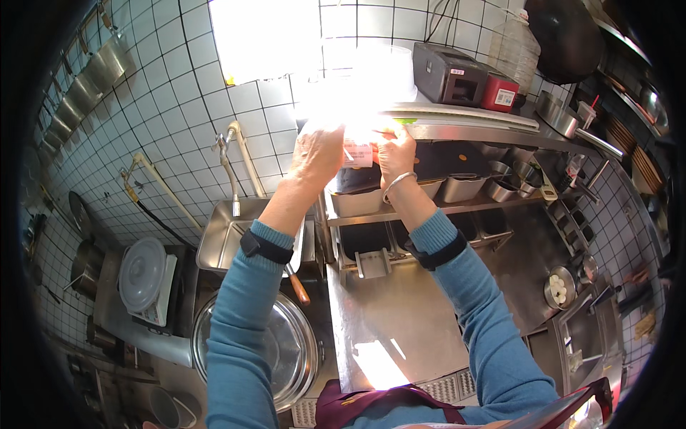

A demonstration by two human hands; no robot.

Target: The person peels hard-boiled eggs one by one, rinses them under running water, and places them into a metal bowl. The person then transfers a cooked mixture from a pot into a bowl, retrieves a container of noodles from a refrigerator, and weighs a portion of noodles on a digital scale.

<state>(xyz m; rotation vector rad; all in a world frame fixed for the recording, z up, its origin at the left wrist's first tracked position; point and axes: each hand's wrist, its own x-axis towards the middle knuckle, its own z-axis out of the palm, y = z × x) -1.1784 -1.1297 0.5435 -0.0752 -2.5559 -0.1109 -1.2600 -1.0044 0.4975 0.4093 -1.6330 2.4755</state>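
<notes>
Pale rectangular paper slip (359, 153), pinched in the fingers of the bare right hand (396, 151), left of the black boxy machine (449, 74); farther left of machine, bare left hand (318, 151), grip impossible to judge in glare.

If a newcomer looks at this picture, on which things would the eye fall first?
Probably on the glaring white patch at the top, against the tiled wall. Just below, the left hand and right hand are raised beside a paper slip. A big round metal vessel shines at lower left.
</notes>
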